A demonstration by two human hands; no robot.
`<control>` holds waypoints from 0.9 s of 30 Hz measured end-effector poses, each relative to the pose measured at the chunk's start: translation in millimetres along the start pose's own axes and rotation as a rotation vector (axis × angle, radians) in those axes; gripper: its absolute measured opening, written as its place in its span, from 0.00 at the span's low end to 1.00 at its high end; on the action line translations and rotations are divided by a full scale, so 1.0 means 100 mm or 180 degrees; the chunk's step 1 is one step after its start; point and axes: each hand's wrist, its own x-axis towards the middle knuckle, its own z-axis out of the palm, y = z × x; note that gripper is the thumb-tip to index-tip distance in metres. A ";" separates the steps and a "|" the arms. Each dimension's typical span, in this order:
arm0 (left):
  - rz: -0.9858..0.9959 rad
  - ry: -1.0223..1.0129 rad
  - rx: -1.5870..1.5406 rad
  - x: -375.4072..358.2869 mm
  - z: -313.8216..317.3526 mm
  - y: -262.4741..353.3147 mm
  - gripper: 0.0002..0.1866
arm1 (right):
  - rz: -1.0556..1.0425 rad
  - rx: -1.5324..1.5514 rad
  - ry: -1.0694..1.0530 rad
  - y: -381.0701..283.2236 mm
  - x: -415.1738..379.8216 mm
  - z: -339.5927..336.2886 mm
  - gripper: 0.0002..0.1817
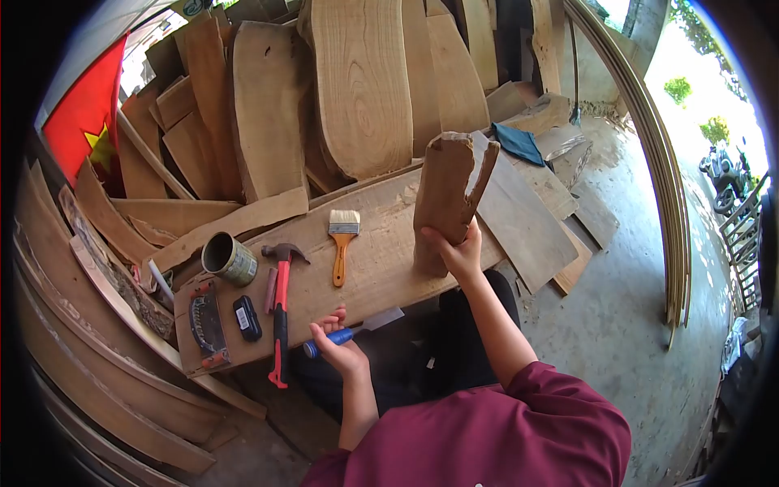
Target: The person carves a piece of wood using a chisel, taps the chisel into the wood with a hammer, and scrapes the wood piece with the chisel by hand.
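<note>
My left hand (pixel 345 355) is in front of the plank's near edge, holding a chisel by its blue handle (pixel 328 342). The handle lies across the palm with the fingers loosely curled, and the flat metal blade (pixel 383 319) points right, over my lap. My right hand (pixel 460 253) grips a thick, rough piece of wood (pixel 442 191) low on its side. That piece stands upright on the plank (pixel 381 211), its top end split and jagged with a deep notch on the right. A paintbrush (pixel 342 247) with an orange handle lies left of it.
On the plank's left part are a claw hammer (pixel 281 312) with a red and black handle, an open tin can (pixel 230 260), a small black case (pixel 247 317) and a sanding block (pixel 209 325). Wooden slabs (pixel 365 89) lean behind. A blue cloth (pixel 518 144) lies at the back right.
</note>
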 end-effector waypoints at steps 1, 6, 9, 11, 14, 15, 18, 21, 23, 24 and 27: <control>-0.0002 0.0015 0.0004 0.00 -0.03 0.00 0.28 | 0.0114 -0.0060 -0.0054 -0.01 -0.01 -0.02 0.33; 0.0019 -0.0175 0.0625 0.03 -0.14 -0.12 0.31 | -0.0749 -0.0516 0.0649 -0.60 -0.10 -0.17 0.40; 0.0142 -0.0327 0.0870 -0.01 -0.16 -0.12 0.33 | -0.1080 -0.0267 0.0857 -1.26 -0.17 -0.22 0.37; 0.0224 -0.0379 0.1030 0.01 -0.13 -0.10 0.34 | -0.1224 0.0697 -0.0266 -1.83 -0.25 -0.19 0.40; 0.0237 -0.0443 0.1239 0.08 -0.15 -0.06 0.35 | -0.1458 0.2448 -0.2045 -2.36 -0.26 0.02 0.45; 0.0218 -0.0498 0.1246 0.14 -0.19 -0.09 0.35 | -0.1578 0.2757 -0.2284 -2.46 -0.23 0.07 0.45; 0.0201 -0.0517 0.1281 0.12 -0.14 -0.03 0.35 | -0.1799 0.3181 -0.2555 -2.59 -0.20 0.13 0.46; 0.0218 -0.0466 0.1267 0.11 -0.15 -0.03 0.34 | -0.1912 0.3325 -0.2618 -2.62 -0.19 0.15 0.47; 0.0105 -0.0449 0.1319 0.10 -0.17 -0.03 0.34 | -0.1983 0.3376 -0.2642 -2.62 -0.19 0.16 0.48; 0.0105 -0.0447 0.1324 0.10 -0.17 -0.03 0.34 | -0.2010 0.3407 -0.2648 -2.62 -0.19 0.16 0.49; -0.0026 -0.0541 0.1461 0.09 -0.14 0.02 0.34 | -0.2073 0.3391 -0.2621 -2.62 -0.19 0.18 0.50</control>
